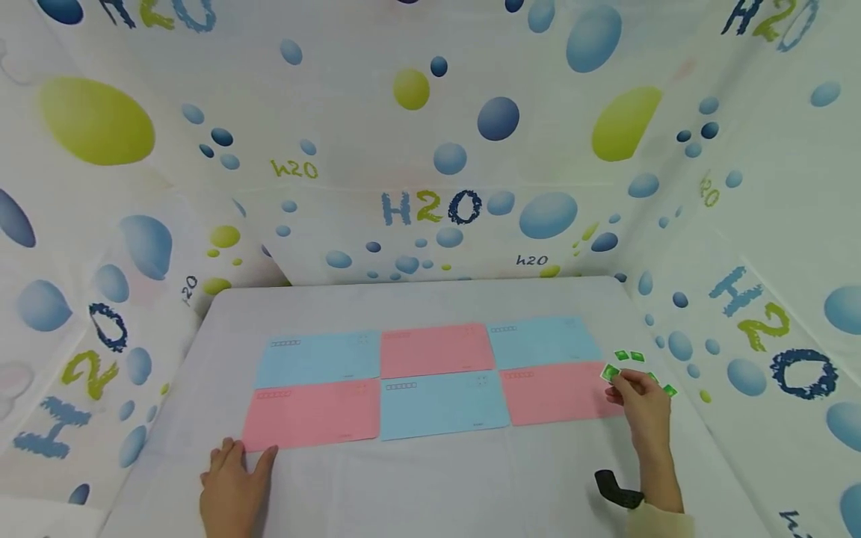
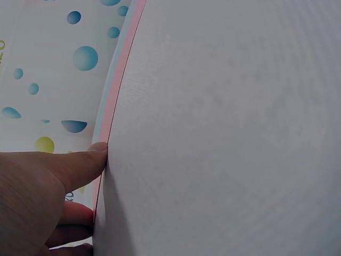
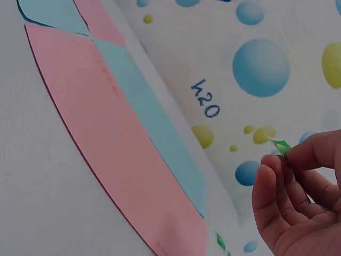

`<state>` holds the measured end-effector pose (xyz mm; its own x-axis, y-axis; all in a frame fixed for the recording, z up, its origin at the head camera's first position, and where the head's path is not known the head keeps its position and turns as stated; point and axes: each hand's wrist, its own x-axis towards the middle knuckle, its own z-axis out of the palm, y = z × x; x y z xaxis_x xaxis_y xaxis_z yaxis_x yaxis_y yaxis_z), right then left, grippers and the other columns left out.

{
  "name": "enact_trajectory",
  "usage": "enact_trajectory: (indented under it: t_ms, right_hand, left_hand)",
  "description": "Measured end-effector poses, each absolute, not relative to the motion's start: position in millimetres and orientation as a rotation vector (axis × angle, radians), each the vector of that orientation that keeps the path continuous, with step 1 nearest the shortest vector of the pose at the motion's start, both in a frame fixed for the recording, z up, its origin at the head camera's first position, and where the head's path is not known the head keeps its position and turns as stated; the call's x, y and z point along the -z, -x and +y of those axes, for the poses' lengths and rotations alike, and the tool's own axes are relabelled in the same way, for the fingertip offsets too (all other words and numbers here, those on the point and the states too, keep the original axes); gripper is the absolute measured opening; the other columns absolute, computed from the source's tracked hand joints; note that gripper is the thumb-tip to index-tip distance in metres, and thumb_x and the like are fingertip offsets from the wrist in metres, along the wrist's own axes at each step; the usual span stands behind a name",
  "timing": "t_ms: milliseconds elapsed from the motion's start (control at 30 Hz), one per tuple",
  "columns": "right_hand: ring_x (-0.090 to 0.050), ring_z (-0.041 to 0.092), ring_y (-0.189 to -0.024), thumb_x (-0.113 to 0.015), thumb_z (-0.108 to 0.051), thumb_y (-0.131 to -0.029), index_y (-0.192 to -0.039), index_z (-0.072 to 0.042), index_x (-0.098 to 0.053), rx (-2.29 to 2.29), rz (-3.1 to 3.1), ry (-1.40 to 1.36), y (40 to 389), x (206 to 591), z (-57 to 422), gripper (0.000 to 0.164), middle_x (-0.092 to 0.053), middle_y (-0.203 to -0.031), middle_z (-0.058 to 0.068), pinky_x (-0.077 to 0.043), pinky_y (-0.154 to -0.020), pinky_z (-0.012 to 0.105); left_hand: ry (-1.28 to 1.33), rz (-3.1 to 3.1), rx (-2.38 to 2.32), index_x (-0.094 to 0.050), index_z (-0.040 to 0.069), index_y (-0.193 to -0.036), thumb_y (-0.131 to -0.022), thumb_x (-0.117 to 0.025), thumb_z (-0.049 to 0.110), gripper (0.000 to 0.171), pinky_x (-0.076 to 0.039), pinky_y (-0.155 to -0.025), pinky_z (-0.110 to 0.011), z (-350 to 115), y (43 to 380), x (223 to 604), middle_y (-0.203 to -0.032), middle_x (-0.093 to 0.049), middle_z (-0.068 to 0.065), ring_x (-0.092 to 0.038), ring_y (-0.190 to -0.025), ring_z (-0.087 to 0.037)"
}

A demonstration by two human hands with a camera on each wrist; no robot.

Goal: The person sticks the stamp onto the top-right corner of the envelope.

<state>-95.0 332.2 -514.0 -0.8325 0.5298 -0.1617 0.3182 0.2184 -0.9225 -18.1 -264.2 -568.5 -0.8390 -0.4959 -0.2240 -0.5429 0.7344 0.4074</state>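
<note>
White sheeting printed with blue and lime bubbles and "H2O" lettering forms the backdrop [image 1: 363, 112] beyond and on both sides of the hands. Under the fingers spreads a white-covered table [image 1: 444, 486]. Six envelopes lie on it in two rows of alternating colour. Nearest the left fingers is the front-left pink envelope [image 1: 312, 415]; away to their right come the front-middle blue envelope [image 1: 444, 403] and the front-right pink envelope [image 1: 558, 392], whose right end lies by the right fingers. The back row [image 1: 437, 351] sits farther from both hands.

The left hand [image 1: 232, 486] is spread and relaxed at the near left corner of the front-left pink envelope, thumb touching its near edge, gripping nothing. The right hand [image 1: 642, 407] pinches a small green stamp [image 1: 610, 373] between thumb and fingertip, raised off the table. A black strap [image 1: 615, 489] sits at the wrist behind those fingers. Other loose stamps [image 1: 637, 357] lie just beyond and to the right of them.

The stamp should be nearly weightless, thin and easily bent or creased, perhaps tacky underneath; an edge or corner is the best hold. The envelopes look light, flat and apt to slide, so light pressure near a corner should steady one.
</note>
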Motion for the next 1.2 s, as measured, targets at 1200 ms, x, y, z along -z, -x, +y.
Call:
enact_trajectory:
  t_ms: [1200]
  right_hand:
    - [-0.069,0.004,-0.070,-0.064,-0.009,-0.097,-0.123,0.002,-0.062,-1.847,-2.279,0.453,116.3,510.8,257.4,0.028,-0.063,-0.087,-0.004,-0.061,-0.069,0.020]
  left_hand:
    - [0.901,2.811,-0.772,-0.036,-0.018,-0.143,-0.096,-0.063,0.043,0.082,-0.013,-0.118,-0.071,-263.1,16.7,570.3,-0.152,-0.028,-0.040,-0.019,-0.145,-0.057]
